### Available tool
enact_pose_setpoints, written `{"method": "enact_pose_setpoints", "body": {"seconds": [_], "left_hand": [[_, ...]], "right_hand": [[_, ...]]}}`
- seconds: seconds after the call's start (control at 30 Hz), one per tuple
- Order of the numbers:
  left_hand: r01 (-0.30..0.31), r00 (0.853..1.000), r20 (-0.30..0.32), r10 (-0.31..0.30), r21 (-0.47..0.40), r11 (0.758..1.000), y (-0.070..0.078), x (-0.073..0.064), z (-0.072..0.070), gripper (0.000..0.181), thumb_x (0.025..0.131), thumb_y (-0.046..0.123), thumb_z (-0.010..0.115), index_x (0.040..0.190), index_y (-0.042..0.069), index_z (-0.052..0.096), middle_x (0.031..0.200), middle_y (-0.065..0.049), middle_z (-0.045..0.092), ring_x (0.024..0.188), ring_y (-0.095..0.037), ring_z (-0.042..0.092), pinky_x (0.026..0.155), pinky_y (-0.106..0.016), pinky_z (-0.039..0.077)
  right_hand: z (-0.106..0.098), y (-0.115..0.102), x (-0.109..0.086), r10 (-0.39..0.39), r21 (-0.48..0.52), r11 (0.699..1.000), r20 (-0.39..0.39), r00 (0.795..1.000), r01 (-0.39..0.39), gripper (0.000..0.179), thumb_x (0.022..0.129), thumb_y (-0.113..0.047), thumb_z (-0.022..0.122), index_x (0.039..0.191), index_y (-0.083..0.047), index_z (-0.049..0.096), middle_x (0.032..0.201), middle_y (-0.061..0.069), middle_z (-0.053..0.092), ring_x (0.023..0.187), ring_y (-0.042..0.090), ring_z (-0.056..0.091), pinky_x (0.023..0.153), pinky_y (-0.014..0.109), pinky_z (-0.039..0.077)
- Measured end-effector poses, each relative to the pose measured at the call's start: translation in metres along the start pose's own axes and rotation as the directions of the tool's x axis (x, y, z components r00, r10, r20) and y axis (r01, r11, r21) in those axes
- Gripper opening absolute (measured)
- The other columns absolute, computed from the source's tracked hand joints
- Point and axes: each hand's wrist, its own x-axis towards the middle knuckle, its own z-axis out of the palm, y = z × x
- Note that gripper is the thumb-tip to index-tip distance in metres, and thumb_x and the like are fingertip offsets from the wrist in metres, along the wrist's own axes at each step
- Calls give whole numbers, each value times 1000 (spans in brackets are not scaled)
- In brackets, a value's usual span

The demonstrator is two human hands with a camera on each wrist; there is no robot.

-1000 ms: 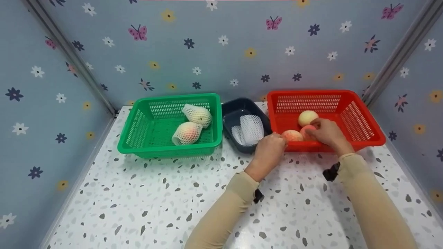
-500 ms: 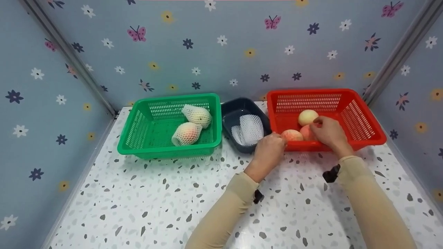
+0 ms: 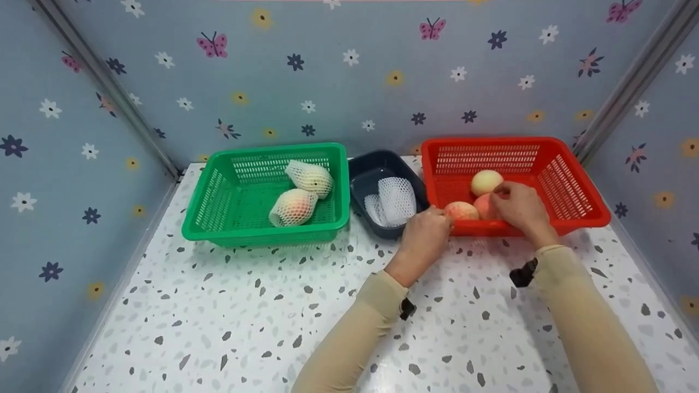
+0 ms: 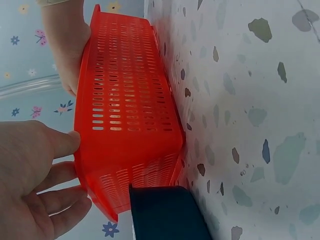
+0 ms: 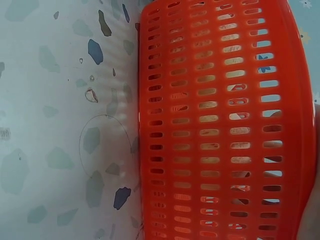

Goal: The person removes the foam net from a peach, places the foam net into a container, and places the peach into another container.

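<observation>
My left hand (image 3: 426, 236) pinches the front left corner of the red basket (image 3: 579, 215); in the left wrist view its thumb lies on the rim and the fingers behind it. Inside the basket, my right hand (image 3: 522, 210) holds a reddish peach (image 3: 483, 205) from its right side, with the fingertips partly hidden. Beside it, against the front wall, lies a mottled pink peach (image 3: 462, 211). A pale yellow round fruit (image 3: 486, 182) sits behind them. The right wrist view mostly shows the slotted basket wall (image 5: 215, 150), fruit faintly visible through the slots.
Left of the red basket stands a dark blue tray (image 3: 363, 183) with white foam net sleeves (image 3: 397, 200). Further left, a green basket (image 3: 240, 236) holds two net-wrapped fruits, one pinkish (image 3: 295, 207) and one pale (image 3: 312, 180). A flowered wall (image 3: 338, 82) rises behind.
My right hand has shifted slightly right and up on the reddish peach, showing more of it. My left hand stays at the basket corner. The head view has tilted slightly.
</observation>
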Motion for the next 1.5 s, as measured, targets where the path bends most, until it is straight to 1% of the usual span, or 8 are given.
{"method": "enact_pose_setpoints", "body": {"seconds": [0.2,0.37,0.5,0.7,0.9,1.1,1.33,1.5], "left_hand": [[-22,1000,10,22,16,1000,0,3,-3,15,91,19,64,81,18,75,79,5,67,74,-16,66,60,-31,53],[-23,1000,2,23,16,1000,-1,3,-3,13,89,17,66,81,18,75,78,4,66,73,-17,66,61,-32,52],[-28,1000,-12,28,-2,1000,-2,-1,-1,12,89,17,66,82,18,75,79,4,66,74,-17,65,62,-32,52],[-15,1000,-6,15,6,1000,-3,-5,0,8,87,18,68,85,17,76,82,4,66,78,-16,64,64,-32,52],[-27,994,110,21,49,998,3,-5,-10,18,89,22,64,103,14,71,106,0,66,102,-21,61,73,-37,53],[-52,990,135,46,38,998,2,-31,-31,23,92,32,62,108,15,66,109,-1,59,91,-21,58,69,-34,49],[-125,992,35,122,147,981,-8,-67,-68,9,86,18,64,77,17,67,73,1,60,66,-20,57,53,-32,42],[-99,994,-26,105,185,978,-18,-84,-92,8,79,11,69,73,17,66,69,2,59,61,-19,55,52,-31,41]], "right_hand": [[2,0,-1,-43,48,997,-208,977,55,26,94,-27,60,108,-6,68,104,14,66,90,29,57,79,46,45],[8,-1,-3,-117,94,980,-442,889,176,14,89,-18,68,94,-5,71,88,10,69,78,20,61,69,27,44],[10,-7,-13,-186,93,958,-517,836,271,9,85,-14,73,87,-5,71,81,7,70,71,17,61,63,14,41],[11,-26,-32,-328,78,896,-547,770,437,11,83,-13,76,82,-4,70,75,5,69,62,14,57,60,11,42],[12,-42,-55,-473,111,783,-533,702,612,6,81,-3,76,85,-6,72,70,-1,67,58,8,57,58,11,45],[16,-45,-77,-580,105,691,-509,636,715,18,73,7,79,83,-7,72,70,-1,66,56,9,56,57,13,46],[14,-43,-101,-637,10,704,-434,637,710,20,72,3,82,76,-10,67,69,-7,61,57,5,53,55,15,46],[16,-46,-108,-694,-78,675,-405,596,733,16,73,-2,79,77,-10,67,69,-5,63,57,10,59,56,16,47]]}}
